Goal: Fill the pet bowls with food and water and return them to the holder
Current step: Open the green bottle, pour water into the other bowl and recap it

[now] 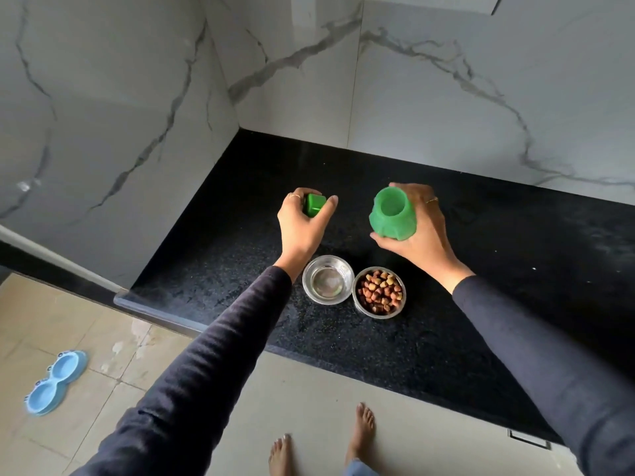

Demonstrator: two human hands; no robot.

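Observation:
Two small steel bowls stand side by side on the black counter point(213, 262) near its front edge. The left bowl point(327, 284) looks to hold clear water. The right bowl point(379, 292) is full of brown kibble. Behind them my right hand point(417, 231) grips an open green plastic bottle point(392, 214), its mouth facing the camera. My left hand point(302, 225) holds the bottle's green cap point(314, 205) above the counter. The blue two-hole bowl holder point(55, 383) lies on the floor at lower left, with nothing in it.
Marble walls close the counter at the back and the left, forming a corner. Beige floor tiles lie below the counter edge, where my bare feet point(359, 427) stand. A small metal fitting point(529, 438) sits at the counter's lower right edge.

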